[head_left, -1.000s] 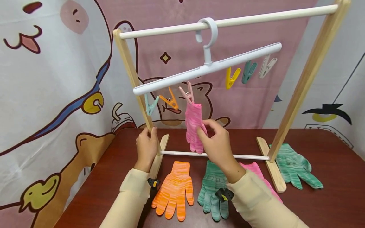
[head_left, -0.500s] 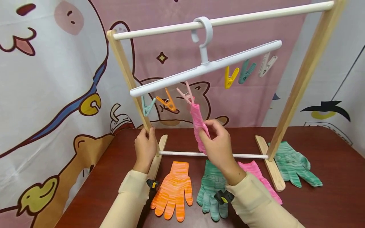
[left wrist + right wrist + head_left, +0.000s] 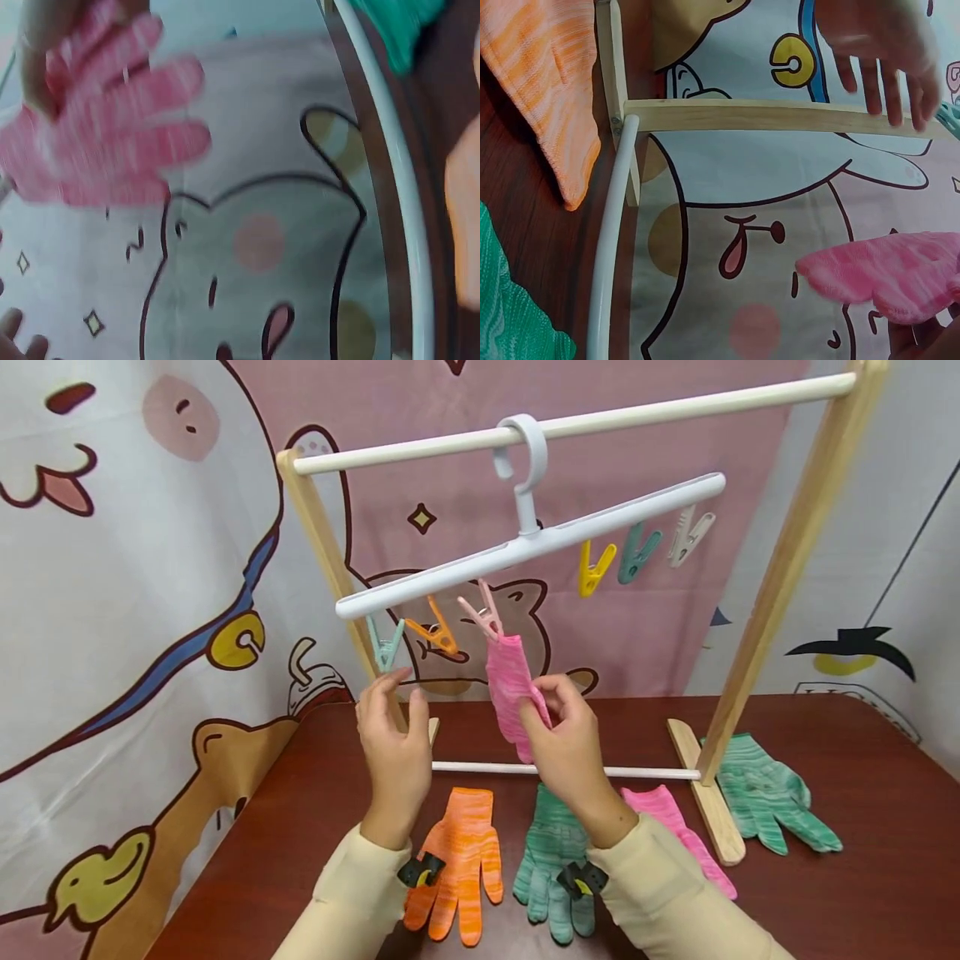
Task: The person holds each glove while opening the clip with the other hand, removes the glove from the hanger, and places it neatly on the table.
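A pink knitted glove point(image 3: 507, 685) hangs cuff up beneath a pink clothespin point(image 3: 482, 612), which dangles under the white hanger point(image 3: 450, 578). The clothespin's lower end meets the glove's cuff. My right hand point(image 3: 566, 743) pinches the glove's right edge between thumb and fingers. In the left wrist view the glove point(image 3: 120, 142) spreads its fingers sideways. My left hand point(image 3: 397, 739) is in front of the rack's left post, fingers extended and holding nothing, just below the light teal clothespin point(image 3: 386, 647). The right wrist view shows that left hand point(image 3: 885, 56) with fingers apart, near the wooden post point(image 3: 765, 116).
An orange glove point(image 3: 468, 860), a green glove point(image 3: 547, 852), another pink glove point(image 3: 678, 827) and a second green glove point(image 3: 772, 797) lie on the dark table. Orange point(image 3: 435, 631), yellow point(image 3: 595, 572), teal point(image 3: 637, 556) and white clothespins point(image 3: 690, 539) hang from the tilted hanger.
My left hand has let go of the rack's left post and risen with its fingers spread. The pink glove turned edge-on, then back to show its broad side, while my right hand kept its pinch.
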Motion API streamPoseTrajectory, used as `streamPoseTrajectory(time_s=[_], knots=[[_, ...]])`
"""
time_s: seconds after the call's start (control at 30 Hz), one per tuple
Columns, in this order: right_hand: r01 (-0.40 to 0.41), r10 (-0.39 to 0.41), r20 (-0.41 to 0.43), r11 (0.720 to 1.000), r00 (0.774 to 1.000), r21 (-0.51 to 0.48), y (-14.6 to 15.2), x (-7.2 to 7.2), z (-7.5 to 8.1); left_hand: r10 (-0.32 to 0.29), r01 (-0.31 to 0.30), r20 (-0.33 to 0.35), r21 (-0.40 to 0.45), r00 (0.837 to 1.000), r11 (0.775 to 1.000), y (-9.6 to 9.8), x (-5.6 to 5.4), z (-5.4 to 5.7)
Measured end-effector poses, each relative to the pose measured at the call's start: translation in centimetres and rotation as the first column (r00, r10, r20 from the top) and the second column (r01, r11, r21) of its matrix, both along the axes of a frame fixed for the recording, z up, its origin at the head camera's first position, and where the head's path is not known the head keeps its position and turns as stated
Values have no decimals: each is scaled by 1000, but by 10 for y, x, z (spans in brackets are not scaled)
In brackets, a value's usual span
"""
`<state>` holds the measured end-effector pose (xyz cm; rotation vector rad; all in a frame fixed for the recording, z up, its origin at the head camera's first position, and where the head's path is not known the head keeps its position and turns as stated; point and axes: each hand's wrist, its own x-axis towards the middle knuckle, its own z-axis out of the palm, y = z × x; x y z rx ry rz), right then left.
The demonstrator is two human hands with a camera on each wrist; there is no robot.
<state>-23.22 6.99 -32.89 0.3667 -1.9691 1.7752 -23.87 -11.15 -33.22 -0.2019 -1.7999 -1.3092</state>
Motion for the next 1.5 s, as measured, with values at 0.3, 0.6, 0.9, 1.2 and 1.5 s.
streamPoseTrajectory(time_s=[0.3,0.6,0.9,1.2,1.5], knots=[[-2,2,-9,1000,1000,-8,0,0,-1,-231,251,167,-115,959,961,33,8,5],[-41,41,-12,999,999,-25,2,0,1,-379,397,146,-126,914,909,61,4,36],[1,-1,-34,1000,999,-16,4,1,4,-492,492,122,34,862,870,65,-12,65],[-4,3,-27,1000,1000,-15,5,1,3,-577,556,80,188,813,810,65,-24,76],[-12,12,-4,1000,1000,5,5,1,4,-711,667,30,320,703,673,66,-31,83]])
